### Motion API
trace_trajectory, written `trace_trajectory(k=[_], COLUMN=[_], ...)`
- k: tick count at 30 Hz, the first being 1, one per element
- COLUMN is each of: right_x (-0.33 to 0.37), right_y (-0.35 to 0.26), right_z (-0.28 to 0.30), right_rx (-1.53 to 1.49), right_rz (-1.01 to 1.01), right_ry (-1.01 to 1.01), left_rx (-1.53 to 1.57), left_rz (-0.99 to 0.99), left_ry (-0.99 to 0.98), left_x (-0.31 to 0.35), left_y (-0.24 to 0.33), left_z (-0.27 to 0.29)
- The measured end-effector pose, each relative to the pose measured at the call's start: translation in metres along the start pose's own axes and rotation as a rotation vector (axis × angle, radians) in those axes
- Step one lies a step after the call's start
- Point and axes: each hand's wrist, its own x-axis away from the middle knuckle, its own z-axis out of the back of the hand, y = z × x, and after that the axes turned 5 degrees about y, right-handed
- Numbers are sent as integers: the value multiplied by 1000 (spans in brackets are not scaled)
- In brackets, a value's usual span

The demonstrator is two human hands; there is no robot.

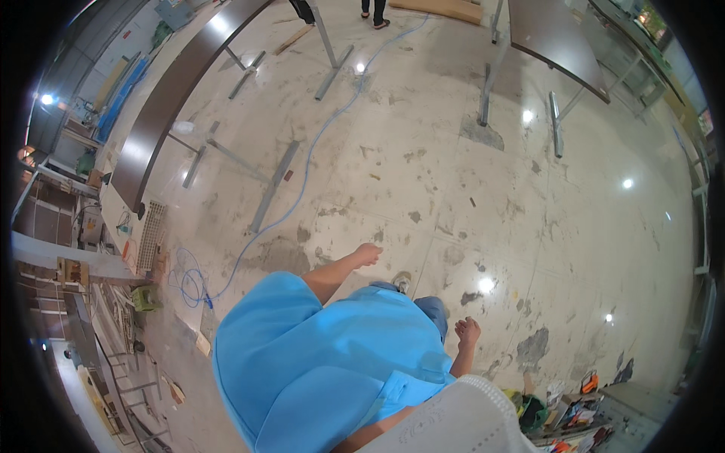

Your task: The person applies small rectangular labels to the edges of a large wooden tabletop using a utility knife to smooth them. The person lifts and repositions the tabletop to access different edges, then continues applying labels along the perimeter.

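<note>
My left hand (368, 255) hangs in front of me over the bare floor, its fingers curled in loosely. My right hand (468, 331) is lower and to the right, beside my leg, with its fingers bent toward the palm. Nothing shows in either hand, and neither touches any object. Below them spreads my light blue top (325, 355), with one shoe (402, 282) showing past its edge. A pale grey patterned fabric (461, 419) covers part of the lower edge.
A long dark tabletop (170, 90) on metal legs stands at the left, another table (555, 38) at the far right. A blue hose (306, 170) winds across the stained floor (423, 181). Assorted items (578, 415) lie by a grey cabinet (638, 411). A person's feet (375, 21) show far ahead.
</note>
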Motion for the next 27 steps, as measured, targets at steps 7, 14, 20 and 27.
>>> trace_trajectory(k=[7, 14, 20, 27], right_x=[-91, -187, -300, -410], right_y=[-82, -165, -298, -482], right_z=[-53, -37, -54, -173], right_rx=[117, 365, 328, 276], right_rz=[-108, -156, -38, 74], right_ry=[-53, 26, -5, -49], left_rx=[141, 92, 231, 291], left_rz=[-19, 202, 224, 143], left_ry=[37, 36, 194, 168], left_x=[-53, -79, -104, -189], left_y=[128, 182, 268, 374], left_z=[-35, -47, -39, -53])
